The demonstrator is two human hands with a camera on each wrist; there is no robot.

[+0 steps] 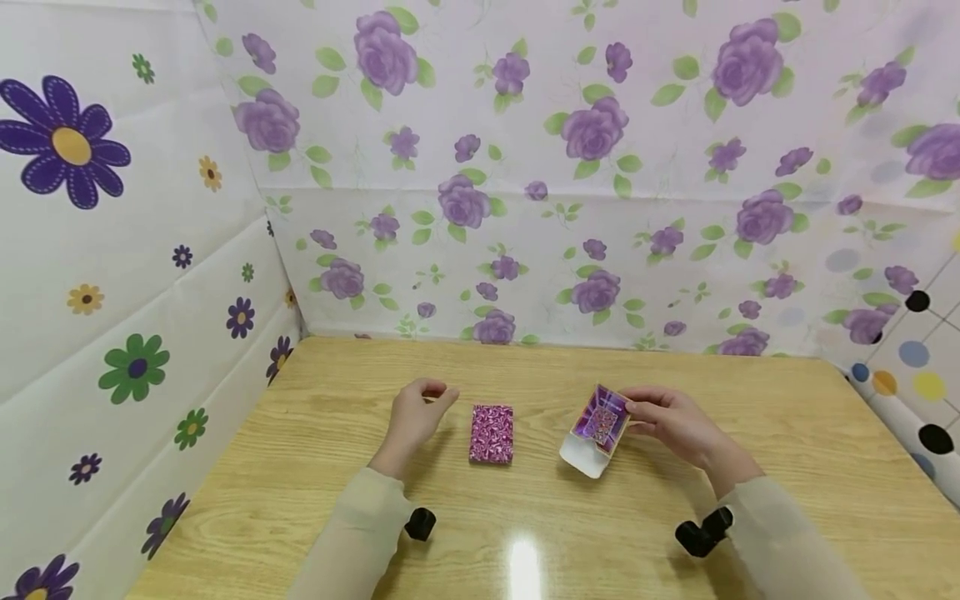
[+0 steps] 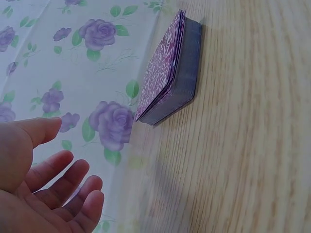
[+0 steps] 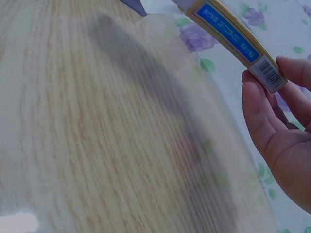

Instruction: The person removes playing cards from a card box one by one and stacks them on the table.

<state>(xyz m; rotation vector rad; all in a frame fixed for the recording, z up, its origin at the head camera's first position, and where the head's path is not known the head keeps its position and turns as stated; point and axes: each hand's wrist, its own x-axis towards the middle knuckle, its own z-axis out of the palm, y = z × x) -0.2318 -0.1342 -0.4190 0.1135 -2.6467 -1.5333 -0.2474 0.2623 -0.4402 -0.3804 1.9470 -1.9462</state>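
Note:
A deck of cards (image 1: 491, 434) with a pink and white swirl back lies in a squared stack on the wooden table; its layered edges show beside the deck (image 2: 167, 73) in the left wrist view. My left hand (image 1: 417, 417) is just left of the deck, apart from it, fingers loosely bent and holding nothing. My right hand (image 1: 675, 423) pinches a purple card box (image 1: 602, 417) by its far right corner, thumb against fingers. The box is tilted, its white flap hanging out toward me. In the right wrist view, the box (image 3: 235, 41) shows a narrow side with a blue label and barcode.
The wooden table (image 1: 360, 375) meets a flowered cloth wall (image 1: 525, 250) at the back and another patterned sheet (image 1: 135, 275) on the left. Black wrist-camera pieces (image 1: 701, 533) sit at the sleeves. Light glares off the near table surface.

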